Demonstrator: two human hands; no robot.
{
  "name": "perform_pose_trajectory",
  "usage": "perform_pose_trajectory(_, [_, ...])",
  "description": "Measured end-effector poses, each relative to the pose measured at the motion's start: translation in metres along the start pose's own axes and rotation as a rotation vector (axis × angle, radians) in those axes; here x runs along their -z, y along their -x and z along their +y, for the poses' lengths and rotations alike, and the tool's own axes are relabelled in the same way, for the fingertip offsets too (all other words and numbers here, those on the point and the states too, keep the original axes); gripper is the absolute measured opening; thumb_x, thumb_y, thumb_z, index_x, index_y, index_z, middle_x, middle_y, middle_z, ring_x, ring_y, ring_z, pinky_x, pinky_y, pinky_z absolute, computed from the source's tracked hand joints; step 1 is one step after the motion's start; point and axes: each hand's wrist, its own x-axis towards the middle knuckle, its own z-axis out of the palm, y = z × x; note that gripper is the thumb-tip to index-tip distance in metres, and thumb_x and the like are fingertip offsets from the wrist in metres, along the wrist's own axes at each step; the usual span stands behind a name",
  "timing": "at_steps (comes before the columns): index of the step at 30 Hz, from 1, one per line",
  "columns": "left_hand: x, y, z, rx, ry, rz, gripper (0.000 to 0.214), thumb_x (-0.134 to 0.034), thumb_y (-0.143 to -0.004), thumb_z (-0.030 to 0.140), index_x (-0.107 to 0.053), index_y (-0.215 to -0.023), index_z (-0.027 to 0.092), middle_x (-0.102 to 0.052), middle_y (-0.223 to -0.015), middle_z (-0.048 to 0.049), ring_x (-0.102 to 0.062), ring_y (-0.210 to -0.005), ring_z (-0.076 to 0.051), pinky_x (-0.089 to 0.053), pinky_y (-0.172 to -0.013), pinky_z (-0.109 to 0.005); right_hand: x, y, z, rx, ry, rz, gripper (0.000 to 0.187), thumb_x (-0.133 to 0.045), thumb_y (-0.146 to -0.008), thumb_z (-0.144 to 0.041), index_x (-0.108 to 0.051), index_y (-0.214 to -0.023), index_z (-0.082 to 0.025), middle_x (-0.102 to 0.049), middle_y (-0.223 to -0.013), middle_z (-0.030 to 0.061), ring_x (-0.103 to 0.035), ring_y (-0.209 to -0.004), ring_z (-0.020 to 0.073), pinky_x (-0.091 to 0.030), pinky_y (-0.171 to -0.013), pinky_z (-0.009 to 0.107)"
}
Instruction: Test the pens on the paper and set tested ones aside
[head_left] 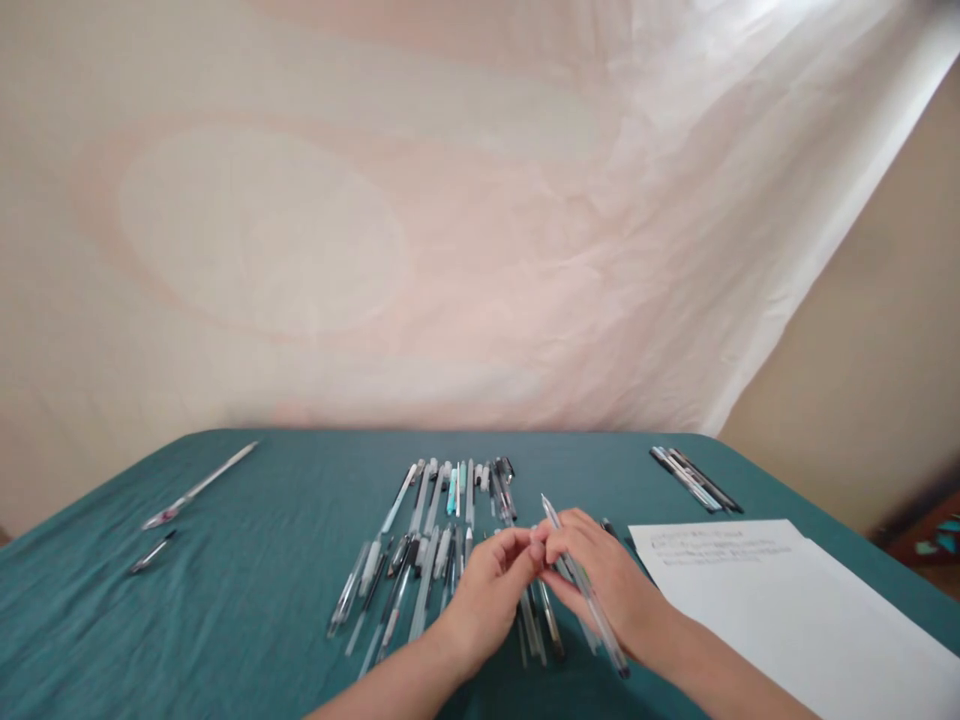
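Observation:
My right hand [600,570] grips a clear-barrelled pen [586,590], its tip pointing up and away and its back end slanting down toward my wrist. Thumb and fingers pinched together, my left hand [499,585] meets the right fingertips. Whatever sits in that pinch is too small or hidden to make out. Beneath and beside both hands lie several pens [426,580] in a loose row, some covered by my fingers. Farther back is another row of pens and caps [457,490], partly pale, grey and turquoise.
White paper sheets [780,600] with handwriting lie at the right. Behind them rests a small group of pens [694,480]. On the left are a long clear pen [202,487] and a short dark-ended cap [152,553]. A pale cloth [480,250] hangs behind the green-covered table [247,620].

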Motion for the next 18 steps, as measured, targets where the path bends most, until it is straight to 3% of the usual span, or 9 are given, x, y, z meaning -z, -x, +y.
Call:
perform_pose_trajectory(5, [0.008,-0.005,0.003,0.138,0.160,0.114,0.032,-0.061,-0.079,0.038,-0.063,-0.098,0.013,-0.068,-0.085,-0.0060,-0.061,-0.079,-0.016,-0.044,-0.070,-0.024,-0.007,0.012,0.007,0.058,0.080,0.096,0.030,-0.057,-0.078,-0.024,-0.046,-0.105,-0.030,-0.055,-0.101,0.0080,-0.051,-0.094,0.0272,-0.041,-0.081,0.046])
perform_pose_trajectory(9, [0.016,-0.011,0.003,0.250,0.442,0.246,0.031,-0.063,-0.079,0.028,-0.056,-0.106,0.015,-0.068,-0.098,-0.0093,-0.065,-0.077,-0.012,-0.047,-0.065,-0.019,-0.009,0.025,0.003,0.211,0.222,0.067,0.030,-0.048,-0.083,-0.033,-0.050,-0.112,-0.027,-0.053,-0.076,0.0053,-0.050,-0.072,0.0233,-0.038,-0.073,0.045])
perform_pose_trajectory(14, [0.017,-0.011,0.000,0.271,0.519,0.304,0.018,-0.063,-0.079,0.018,-0.055,-0.094,0.014,-0.069,-0.097,-0.0113,-0.066,-0.076,-0.012,-0.051,-0.066,-0.019,-0.015,0.026,-0.002,0.292,0.263,0.129,0.020,-0.048,-0.082,-0.019,-0.051,-0.102,-0.017,-0.056,-0.076,0.0043,-0.047,-0.068,0.0173,-0.037,-0.070,0.039])
perform_pose_trajectory(18, [0.013,-0.010,0.002,0.281,0.511,0.299,0.015,-0.062,-0.080,0.017,-0.054,-0.092,0.014,-0.069,-0.095,-0.0125,-0.067,-0.076,-0.012,-0.052,-0.066,-0.019,-0.020,0.023,-0.001,0.283,0.239,0.196,0.014,-0.054,-0.077,-0.008,-0.048,-0.086,-0.016,-0.056,-0.072,0.0024,-0.047,-0.067,0.0148,-0.038,-0.071,0.037])
